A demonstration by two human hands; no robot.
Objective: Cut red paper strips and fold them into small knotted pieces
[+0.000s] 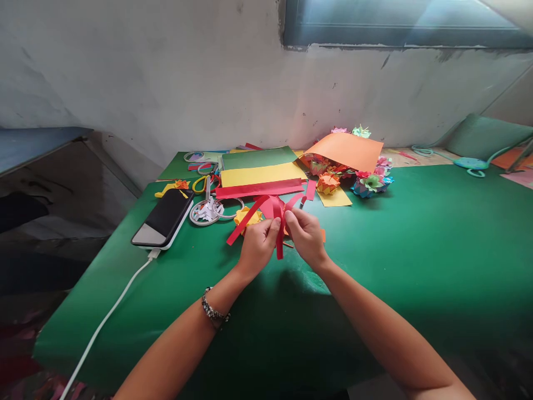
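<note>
Red paper strips (280, 244), joined near their middle, are held up over the green table between my hands. My left hand (259, 244) pinches them from the left, thumb on top. On the other side my right hand (306, 233) is closed on the same strips near where they cross. One strip end droops to the left, another hangs straight down, and a third sticks out to the upper right. Just behind my left hand sits a yellow folded paper flower (248, 216), partly covered. My fingertips hide the exact crossing of the strips.
Green, yellow and red paper sheets (262, 176) lie behind my hands. Scissors (207, 185), tape rolls (204, 213) and a power bank with a white cable (164, 219) are at left. Paper flowers (370, 180) and an orange sheet (345, 150) stand back right.
</note>
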